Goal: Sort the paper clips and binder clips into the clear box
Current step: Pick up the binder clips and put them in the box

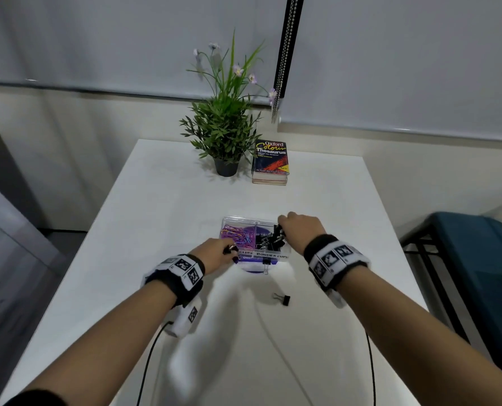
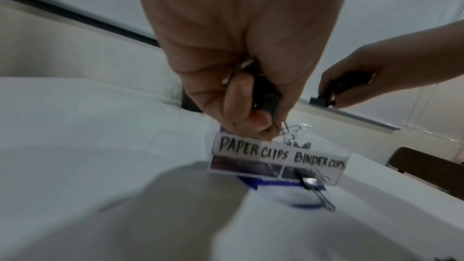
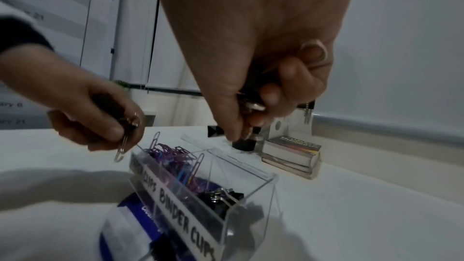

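Observation:
The clear box (image 1: 284,248) has two compartments labelled PAPER CLIPS and BINDER CLIPS. Purple paper clips (image 1: 235,233) fill the left one and black binder clips (image 1: 268,241) the right one. My left hand (image 1: 229,251) grips a black binder clip (image 2: 266,96) at the box's front left corner, a silver wire handle (image 3: 122,147) hanging below the fingers. My right hand (image 1: 282,227) hovers over the binder clip compartment, fingers curled round black binder clips (image 3: 247,94). One binder clip (image 1: 283,299) lies loose on the table in front of the box, and another (image 1: 266,263) leans at the box's front wall.
A blue and white round lid (image 1: 254,269) lies under the box's front. A potted plant (image 1: 225,133) and stacked books (image 1: 270,161) stand at the table's far edge. A teal chair (image 1: 478,259) is to the right. Cables (image 1: 148,358) trail from my wrists.

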